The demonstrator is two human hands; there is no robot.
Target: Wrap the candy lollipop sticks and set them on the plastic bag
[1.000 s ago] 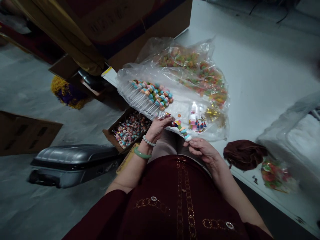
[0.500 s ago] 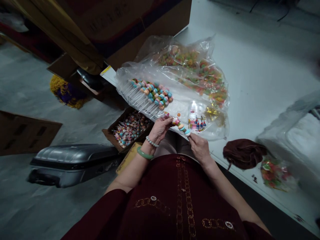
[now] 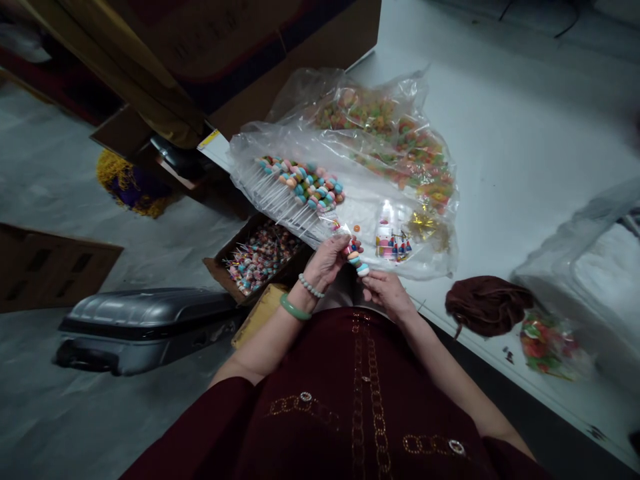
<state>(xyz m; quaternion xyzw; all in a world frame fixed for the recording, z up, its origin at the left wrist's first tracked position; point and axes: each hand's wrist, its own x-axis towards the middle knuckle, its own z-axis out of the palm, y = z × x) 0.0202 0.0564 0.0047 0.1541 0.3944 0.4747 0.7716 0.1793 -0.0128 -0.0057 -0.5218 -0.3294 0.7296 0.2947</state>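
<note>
Candy skewer (image 3: 356,257) gripped at the edge of a clear plastic bag (image 3: 250,163) on a white table (image 3: 520,133)

Left hand (image 3: 326,262) closes around the stick; right hand (image 3: 387,293) pinches the skewer's lower end. Inside the bag lie rows of candy sticks (image 3: 305,190); beside it, a cardboard box (image 3: 217,270) holds lollipops (image 3: 260,260).

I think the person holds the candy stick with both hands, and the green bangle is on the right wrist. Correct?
No, the green bangle is on the wrist of the left hand, not the right hand, as the head view shows. The candy stick is in both hands.
</note>
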